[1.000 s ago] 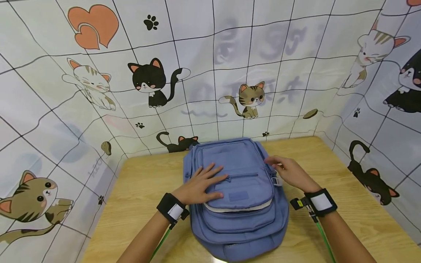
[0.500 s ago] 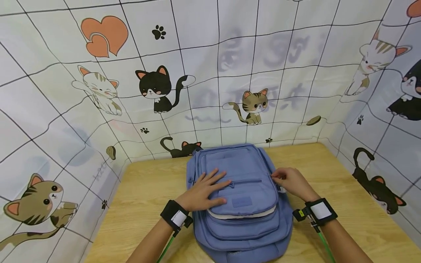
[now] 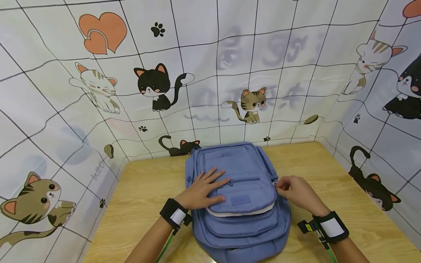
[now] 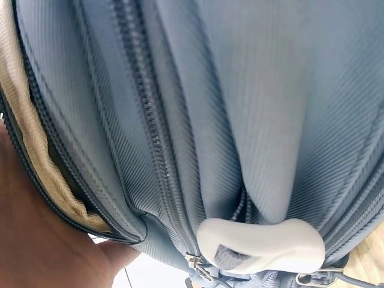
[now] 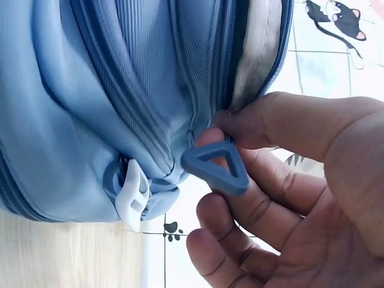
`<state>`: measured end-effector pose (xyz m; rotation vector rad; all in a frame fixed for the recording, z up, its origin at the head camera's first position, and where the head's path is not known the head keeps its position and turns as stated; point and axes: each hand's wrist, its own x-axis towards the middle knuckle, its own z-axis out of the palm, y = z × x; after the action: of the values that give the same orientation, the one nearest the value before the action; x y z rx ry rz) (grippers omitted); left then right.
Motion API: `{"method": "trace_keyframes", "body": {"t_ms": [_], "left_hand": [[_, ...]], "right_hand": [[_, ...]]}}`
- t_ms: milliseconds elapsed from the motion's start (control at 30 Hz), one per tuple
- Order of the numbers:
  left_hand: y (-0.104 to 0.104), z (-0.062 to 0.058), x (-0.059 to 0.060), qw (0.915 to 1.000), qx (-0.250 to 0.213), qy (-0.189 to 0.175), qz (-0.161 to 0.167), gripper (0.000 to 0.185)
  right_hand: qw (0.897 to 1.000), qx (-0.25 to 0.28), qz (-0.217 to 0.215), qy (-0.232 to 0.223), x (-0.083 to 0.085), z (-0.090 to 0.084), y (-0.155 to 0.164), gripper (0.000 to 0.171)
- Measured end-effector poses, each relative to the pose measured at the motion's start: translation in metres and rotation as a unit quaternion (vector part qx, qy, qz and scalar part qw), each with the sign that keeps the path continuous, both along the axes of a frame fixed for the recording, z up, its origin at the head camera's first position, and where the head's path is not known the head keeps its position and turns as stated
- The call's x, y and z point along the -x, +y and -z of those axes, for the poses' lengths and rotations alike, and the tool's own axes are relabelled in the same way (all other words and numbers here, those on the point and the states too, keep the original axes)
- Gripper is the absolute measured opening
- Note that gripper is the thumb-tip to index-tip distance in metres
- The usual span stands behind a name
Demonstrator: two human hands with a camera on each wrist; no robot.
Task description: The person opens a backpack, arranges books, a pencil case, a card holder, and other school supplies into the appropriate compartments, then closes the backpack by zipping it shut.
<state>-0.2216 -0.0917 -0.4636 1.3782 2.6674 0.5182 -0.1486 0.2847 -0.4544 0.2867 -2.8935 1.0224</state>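
A blue backpack [image 3: 240, 171] lies flat on the wooden table [image 3: 144, 204], and its top flap gapes to show a cream lining [image 3: 240, 213]. My left hand [image 3: 204, 188] rests flat on the bag's left front, fingers spread. My right hand [image 3: 294, 190] is at the bag's right edge. In the right wrist view its thumb and forefinger pinch a blue triangular zipper pull [image 5: 215, 168]. A white plastic buckle [image 5: 133, 198] sits just below the pull. The left wrist view shows zipper rows on the bag [image 4: 240, 90], the lining [image 4: 30, 150] and another white buckle [image 4: 258, 246].
Cat-print sheets [image 3: 158, 84] wall the table at the back and on both sides. Bare wood lies left and right of the bag. Black wrist bands with green cords [image 3: 166, 246] are on both arms.
My right hand has slid nearer along the bag's right edge and closed its fingers on the zipper pull. The left hand stays flat on the bag. The head view shifted slightly.
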Motion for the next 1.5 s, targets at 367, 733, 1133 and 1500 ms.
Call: {"method": "trace_keyframes", "body": {"t_ms": [367,733,1133,1500], "left_hand": [[0.001,0.002,0.005,1.0000,0.000,0.008,-0.003,0.071],[-0.001,0.004,0.001,0.9999,-0.006,0.014,-0.002,0.071],[-0.001,0.010,0.000,0.9993,-0.022,0.031,-0.002,0.071],[0.001,0.008,0.000,0.9997,-0.014,0.016,-0.009,0.071]], "right_hand": [[0.999,0.005,-0.013,-0.034,-0.034,-0.006,-0.007,0.010],[0.994,0.020,-0.100,-0.042,-0.054,-0.011,-0.034,0.014],[0.992,0.000,-0.120,-0.033,-0.063,-0.015,-0.075,0.015],[0.989,-0.013,-0.146,-0.033,-0.059,-0.014,-0.100,0.015]]}}
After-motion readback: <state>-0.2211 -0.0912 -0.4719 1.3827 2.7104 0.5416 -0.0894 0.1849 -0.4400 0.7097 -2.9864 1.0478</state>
